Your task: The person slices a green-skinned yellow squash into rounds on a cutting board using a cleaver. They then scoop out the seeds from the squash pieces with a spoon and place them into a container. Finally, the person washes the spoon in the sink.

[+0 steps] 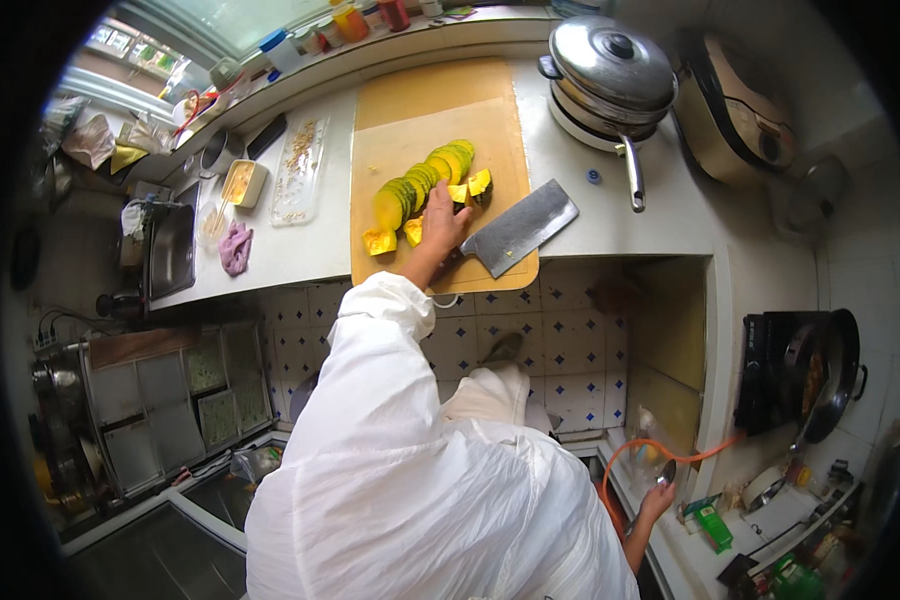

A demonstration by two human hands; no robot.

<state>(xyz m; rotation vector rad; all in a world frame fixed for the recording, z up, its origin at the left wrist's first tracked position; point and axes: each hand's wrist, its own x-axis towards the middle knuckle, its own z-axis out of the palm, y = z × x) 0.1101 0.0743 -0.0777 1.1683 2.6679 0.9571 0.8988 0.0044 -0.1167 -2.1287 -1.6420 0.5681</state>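
My left hand (442, 221) is over a wooden cutting board (435, 82), its fingertips at a row of thin green-skinned squash slices (420, 180). Whether its fingers grip a piece is hidden. Thicker squash chunks (480, 182) lie just right of the fingers, and another chunk (379, 241) sits near the board's left edge. A Chinese cleaver (525, 229) lies flat across the board's right side, its handle partly behind my left wrist. Low on the right, my right hand (656, 501) holds a metal spoon (667, 472) away from the board.
Left on the counter are a clear plastic tray (296, 199) with seeds, a yellow tub (244, 184), a purple cloth (235, 247) and a sink (174, 251). A lidded steel pan (611, 56) and a rice cooker (735, 112) stand right. A wok (832, 375) sits by an orange hose (667, 450).
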